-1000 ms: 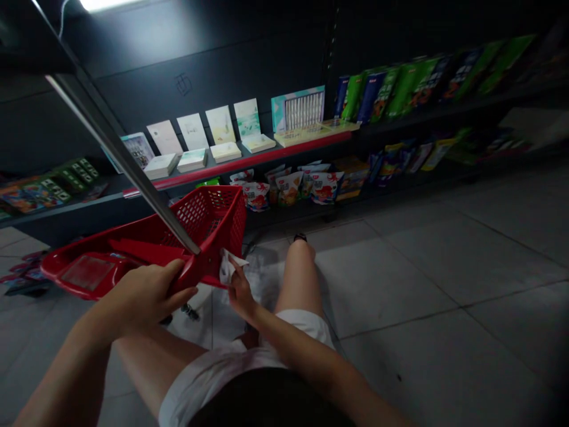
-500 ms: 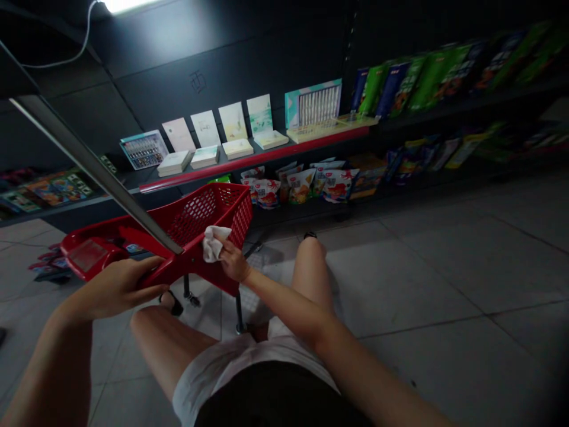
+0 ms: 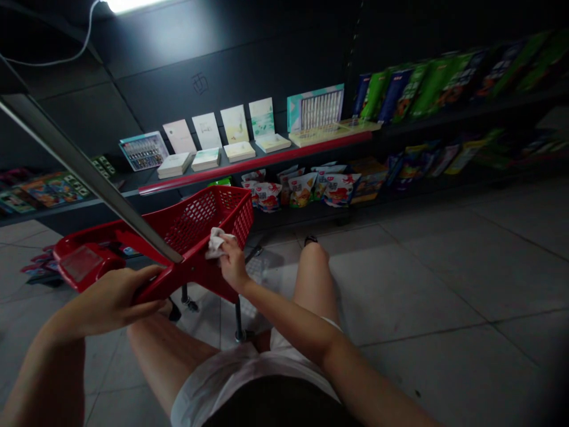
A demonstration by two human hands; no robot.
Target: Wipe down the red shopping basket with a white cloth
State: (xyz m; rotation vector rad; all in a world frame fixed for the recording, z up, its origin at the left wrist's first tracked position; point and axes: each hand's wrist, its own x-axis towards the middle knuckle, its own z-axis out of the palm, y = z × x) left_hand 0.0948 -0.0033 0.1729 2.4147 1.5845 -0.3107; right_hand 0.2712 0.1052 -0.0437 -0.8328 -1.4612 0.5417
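A red plastic shopping cart (image 3: 208, 276) with a perforated basket stands in front of me, left of the middle. My left hand (image 3: 113, 299) grips its side rail near the handle end, thumb above and fingers below. In my right hand (image 3: 233, 265) is a crumpled white cloth (image 3: 216, 243), pressed on the top rim of the cart's near side. The fingers are bunched over the cloth and partly hide it. A grey metal pole (image 3: 128, 210) rises from the cart's rail toward the upper left.
Behind the cart runs a dark shelf with a red front edge (image 3: 267, 160), bearing books (image 3: 240, 151) and boxed sets. Snack bags (image 3: 302, 188) stand on the lower shelf, green and blue packs (image 3: 413, 89) at right. My bent legs flank the cart's casters (image 3: 240, 335) on the tiled floor.
My right hand and the cloth have shifted slightly along the cart's rim, and the hand is more upright. My left hand keeps its grip on the rail. The view has moved a little.
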